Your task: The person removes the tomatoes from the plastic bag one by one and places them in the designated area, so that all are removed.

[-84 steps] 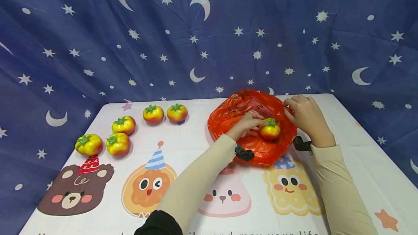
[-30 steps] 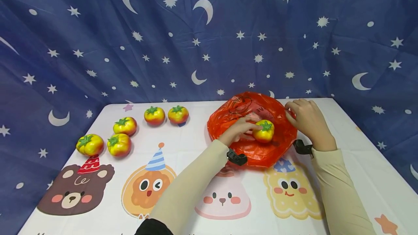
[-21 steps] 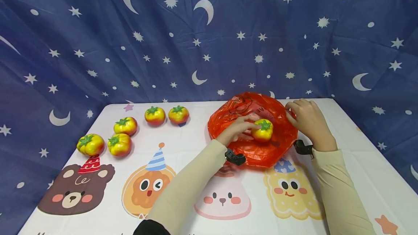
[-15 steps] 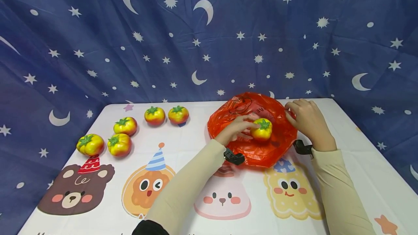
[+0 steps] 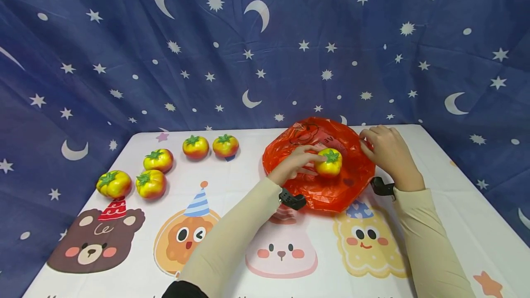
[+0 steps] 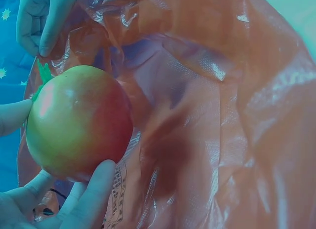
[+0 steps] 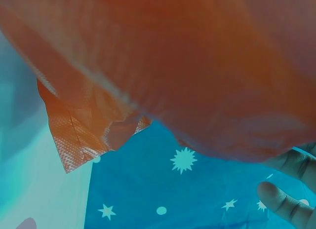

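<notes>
My left hand (image 5: 299, 162) grips a yellow-and-red tomato (image 5: 329, 163) with a green leafy top, over the red plastic bag (image 5: 327, 197). In the left wrist view, its thumb and fingers curl round the tomato (image 6: 81, 125), with the bag's folds (image 6: 197, 140) behind. At the bag's right rim, my right hand (image 5: 389, 153) pinches the plastic, fingers bent. The right wrist view shows the bag (image 7: 197, 81) close up, filling the upper part, with fingertips of the right hand (image 7: 291, 189) at its lower right edge.
Several more tomatoes stand on the left of the white table: two at the back, including this tomato (image 5: 225, 146), and others nearer the left edge, such as this tomato (image 5: 151, 184). A blue star-patterned curtain (image 5: 265, 49) hangs behind the table (image 5: 240, 187).
My left hand has drawn leftward and slightly up, bringing the tomato from the bag's right side toward its middle. The right hand stays at the bag's rim. The other tomatoes have not moved.
</notes>
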